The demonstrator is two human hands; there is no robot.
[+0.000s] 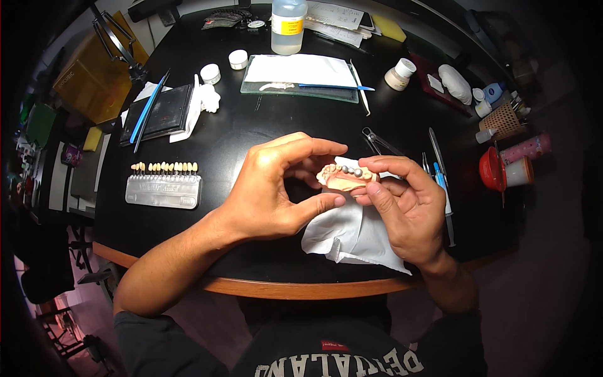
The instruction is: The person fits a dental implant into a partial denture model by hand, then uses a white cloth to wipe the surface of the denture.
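Note:
A peach-coloured dental model (347, 180) with several grey metal crowns (353, 170) along its tooth row is held up over the table. My right hand (408, 204) grips its right end between thumb and fingers. Around the left end curves my left hand (270, 185), thumb and index finger spread well apart. Its other fingers are partly hidden behind the model, so whether they touch it is unclear. Beneath the hands lies a crumpled white paper towel (352, 235), close to the table's front edge.
A tooth shade guide (164, 190) lies left. Behind are a glass slab (251, 94) with paper and a blue-handled tool, small jars (238, 60) and a clear bottle (287, 38). Calipers (372, 139) and slim instruments (440, 179) lie right, near a red bowl (490, 169).

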